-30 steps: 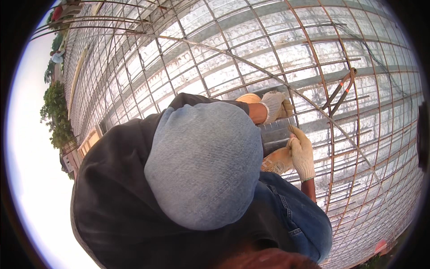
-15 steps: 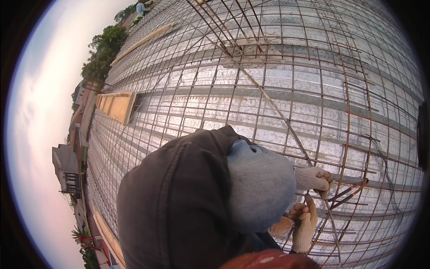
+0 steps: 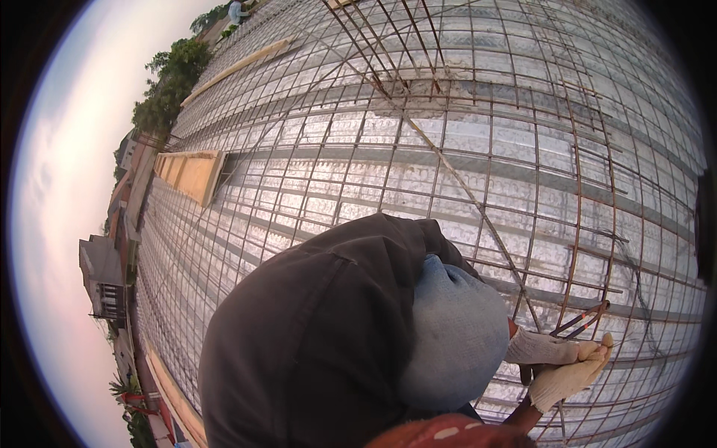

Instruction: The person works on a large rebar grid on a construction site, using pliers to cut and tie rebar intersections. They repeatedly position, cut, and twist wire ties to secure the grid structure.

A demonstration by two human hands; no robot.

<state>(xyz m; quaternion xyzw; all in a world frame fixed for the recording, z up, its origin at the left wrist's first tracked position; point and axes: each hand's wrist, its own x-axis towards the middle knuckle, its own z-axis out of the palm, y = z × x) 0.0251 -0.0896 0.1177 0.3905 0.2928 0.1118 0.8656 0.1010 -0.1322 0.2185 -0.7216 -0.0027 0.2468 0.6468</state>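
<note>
Working low over the rebar mesh (image 3: pixel 478 201), both gloved hands meet at one crossing of rusty bars near the lower right. By the look of it, this is the fastening step at a single joint. The left hand (image 3: pixel 539 347) has its grip closed around a red-handled tool (image 3: pixel 584 319), whose handles slant up and to the right, out of the fist. The right hand (image 3: pixel 569 377) lies just beneath, touching the left, with its thumb raised. Its grip is curled, but I cannot tell whether it holds anything. The tool's working end is hidden under the gloves, so its contact with the bars cannot be seen. Any further move calls for a steady hold and a small, exact turn at that crossing. A dark jacket (image 3: pixel 314 351) and a blue-grey cap (image 3: pixel 455 343) fill the foreground, and ribbed metal decking (image 3: pixel 373 179) shines below the mesh.
</note>
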